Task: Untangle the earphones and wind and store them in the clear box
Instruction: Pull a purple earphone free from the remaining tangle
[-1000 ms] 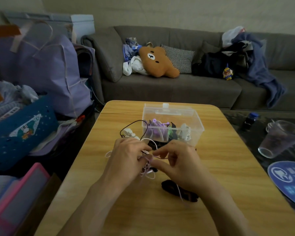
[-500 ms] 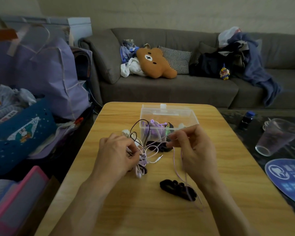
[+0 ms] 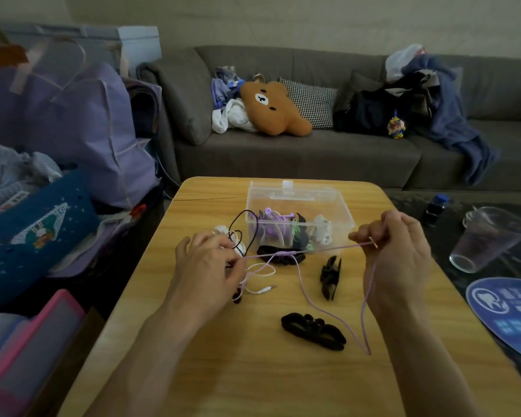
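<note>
Between both hands (image 3: 208, 263), taut purple cord (image 3: 322, 250)

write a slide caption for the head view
Both hands, left and right, stretch a purple earphone cable before the clear box.

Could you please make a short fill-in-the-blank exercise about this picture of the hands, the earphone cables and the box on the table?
1. The right hand pinches a thin cable whose colour is ____.
2. This cable runs stretched across to the ____ hand.
3. The clear box stands on the wooden table with its lid ____.
4. Right of the table, a clear drinking glass lies on its ____.

Missing words: purple; left; open; side
</note>
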`<state>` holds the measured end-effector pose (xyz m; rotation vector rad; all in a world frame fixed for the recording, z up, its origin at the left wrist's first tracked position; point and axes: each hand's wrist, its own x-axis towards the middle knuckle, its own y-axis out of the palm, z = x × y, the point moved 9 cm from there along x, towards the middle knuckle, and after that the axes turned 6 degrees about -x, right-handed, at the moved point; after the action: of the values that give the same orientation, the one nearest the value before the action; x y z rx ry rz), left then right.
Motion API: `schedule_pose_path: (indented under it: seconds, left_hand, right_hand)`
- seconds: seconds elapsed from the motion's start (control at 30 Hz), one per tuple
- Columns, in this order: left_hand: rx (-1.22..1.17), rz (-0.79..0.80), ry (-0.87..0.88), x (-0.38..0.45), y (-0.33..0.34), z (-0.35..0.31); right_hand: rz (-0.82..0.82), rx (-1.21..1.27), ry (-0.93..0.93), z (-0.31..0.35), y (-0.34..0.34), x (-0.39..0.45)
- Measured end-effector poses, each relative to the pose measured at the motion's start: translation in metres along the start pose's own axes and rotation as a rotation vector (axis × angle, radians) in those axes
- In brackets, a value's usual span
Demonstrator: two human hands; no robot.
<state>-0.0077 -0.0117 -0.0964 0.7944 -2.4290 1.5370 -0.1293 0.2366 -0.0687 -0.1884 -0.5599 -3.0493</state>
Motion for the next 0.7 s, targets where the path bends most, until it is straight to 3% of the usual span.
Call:
schedule_pose_path:
  seconds: [0.07, 0.13, 0.23, 0.3, 0.53, 0.7]
  left_hand:
    - [-0.034, 0.001, 0.041, -0.001, 0.003, -0.004]
    - [-0.056, -0.008, 0.088, -0.001, 0.005, -0.012]
    - [-0.076, -0.035, 0.173, -0.005, 0.007, -0.024]
    - [-0.080, -0.062, 0.204, -0.006, 0.006, -0.028]
    - [-0.078, -0.012, 0.189, -0.004, 0.016, -0.025]
    - [-0.048, 0.104, 0.101, -0.007, 0.028, -0.016]
  right_hand:
    - [0.128, -0.057, 0.066, -0.006, 0.014, -0.003]
    - [0.369, -0.276, 0.141, -0.017, 0.035, -0.013]
    - [0.802, -0.860, 0.035, -0.038, 0.065, -0.040]
    - [0.958, -0.998, -0.036, -0.052, 0.075, -0.057]
    - [0.769, -0.678, -0.091, -0.040, 0.077, -0.045]
    - [0.572, -0.198, 0.120, -0.034, 0.067, -0.037]
